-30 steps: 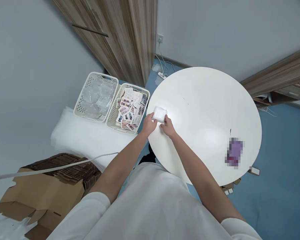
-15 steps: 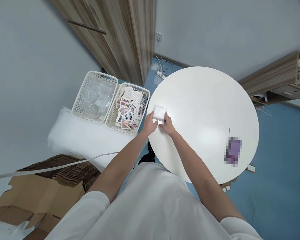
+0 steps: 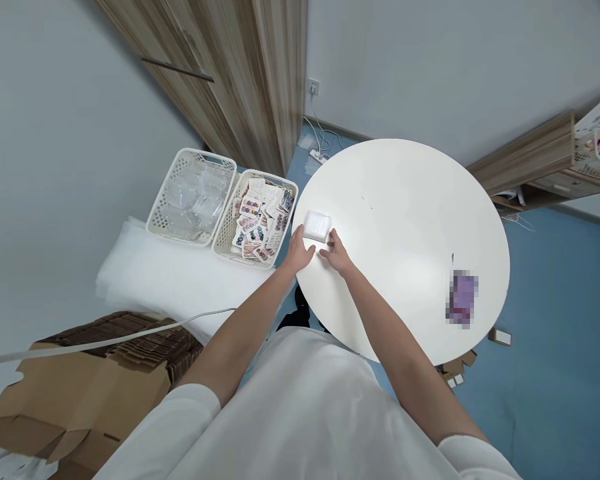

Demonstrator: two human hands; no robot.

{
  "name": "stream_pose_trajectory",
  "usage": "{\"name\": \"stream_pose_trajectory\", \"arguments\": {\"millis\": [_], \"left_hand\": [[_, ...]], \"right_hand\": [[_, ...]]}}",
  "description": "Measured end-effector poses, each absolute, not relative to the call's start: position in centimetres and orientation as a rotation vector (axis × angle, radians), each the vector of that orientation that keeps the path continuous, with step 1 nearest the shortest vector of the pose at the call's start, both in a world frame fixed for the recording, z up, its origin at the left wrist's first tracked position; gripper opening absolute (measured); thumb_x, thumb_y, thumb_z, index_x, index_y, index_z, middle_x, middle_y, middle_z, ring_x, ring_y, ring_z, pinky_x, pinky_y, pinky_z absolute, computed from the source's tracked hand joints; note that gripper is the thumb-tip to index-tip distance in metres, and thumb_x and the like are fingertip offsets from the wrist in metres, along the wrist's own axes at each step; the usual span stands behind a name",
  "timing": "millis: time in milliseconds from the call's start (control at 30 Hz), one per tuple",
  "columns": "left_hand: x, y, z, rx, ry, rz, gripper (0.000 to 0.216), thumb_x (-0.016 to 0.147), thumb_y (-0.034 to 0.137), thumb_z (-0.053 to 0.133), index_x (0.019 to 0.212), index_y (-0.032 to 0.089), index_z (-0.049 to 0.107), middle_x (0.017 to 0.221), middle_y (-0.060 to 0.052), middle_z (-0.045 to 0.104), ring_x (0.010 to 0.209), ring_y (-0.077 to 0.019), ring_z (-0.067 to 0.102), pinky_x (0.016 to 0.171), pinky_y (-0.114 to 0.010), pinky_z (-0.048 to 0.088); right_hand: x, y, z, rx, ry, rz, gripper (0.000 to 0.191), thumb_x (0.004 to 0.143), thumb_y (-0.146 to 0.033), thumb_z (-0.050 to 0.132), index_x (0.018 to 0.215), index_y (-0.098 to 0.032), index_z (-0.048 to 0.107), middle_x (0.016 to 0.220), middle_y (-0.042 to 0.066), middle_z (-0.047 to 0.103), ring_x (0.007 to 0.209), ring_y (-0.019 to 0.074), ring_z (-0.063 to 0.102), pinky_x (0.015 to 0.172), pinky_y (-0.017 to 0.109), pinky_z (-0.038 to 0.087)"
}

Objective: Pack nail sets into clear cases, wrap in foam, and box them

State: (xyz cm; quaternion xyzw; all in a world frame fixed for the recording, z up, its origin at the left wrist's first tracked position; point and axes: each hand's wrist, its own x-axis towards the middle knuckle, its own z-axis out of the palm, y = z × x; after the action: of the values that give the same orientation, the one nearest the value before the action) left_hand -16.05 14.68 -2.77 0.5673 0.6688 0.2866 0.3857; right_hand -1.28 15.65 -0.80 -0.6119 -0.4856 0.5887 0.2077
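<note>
A small white square stack or packet lies on the left part of a round white table. My left hand is at its lower left corner, fingers stretched forward and thumb apart; whether the fingertips touch the packet I cannot tell. Just off the lower right corner, my right hand has its fingers spread and thumb pointing inward. The packet's exact kind is too small to make out.
Left of the table stand a white basket of patterned cards and a basket of clear plastic bags. White sheeting and flattened cardboard boxes lie nearer. A blurred purple item sits on the table's right side.
My right hand has loosened from the packet's right side, its fingers now more apart. My left hand has barely moved. The camera view has shifted slightly.
</note>
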Motion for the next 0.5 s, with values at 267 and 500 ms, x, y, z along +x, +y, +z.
{"name": "stream_pose_trajectory", "arguments": {"millis": [267,500], "left_hand": [[-16.4,14.2,-2.7,1.407,1.718,0.753,0.070,0.072,0.024,0.057,0.134,0.018,0.023,0.139,-0.012,0.029,0.129,-0.0261,0.025,0.106,-0.040,0.022],[-15.7,12.7,-1.0,1.459,1.761,0.824,0.055,0.076,0.024,0.052,0.127,0.016,0.035,0.130,-0.012,0.041,0.124,-0.0242,0.034,0.103,-0.038,0.028]], "right_hand": [[-1.1,14.8,0.0,-1.683,-1.288,1.663,0.088,0.069,-0.030,0.058,0.139,-0.030,0.006,0.146,0.003,0.014,0.125,0.0224,0.030,0.096,0.041,0.036],[1.1,11.6,1.0,-1.703,-1.369,1.300,0.057,0.078,-0.031,0.043,0.132,-0.023,0.028,0.131,0.009,0.040,0.103,0.0188,0.050,0.085,0.037,0.045]]}}
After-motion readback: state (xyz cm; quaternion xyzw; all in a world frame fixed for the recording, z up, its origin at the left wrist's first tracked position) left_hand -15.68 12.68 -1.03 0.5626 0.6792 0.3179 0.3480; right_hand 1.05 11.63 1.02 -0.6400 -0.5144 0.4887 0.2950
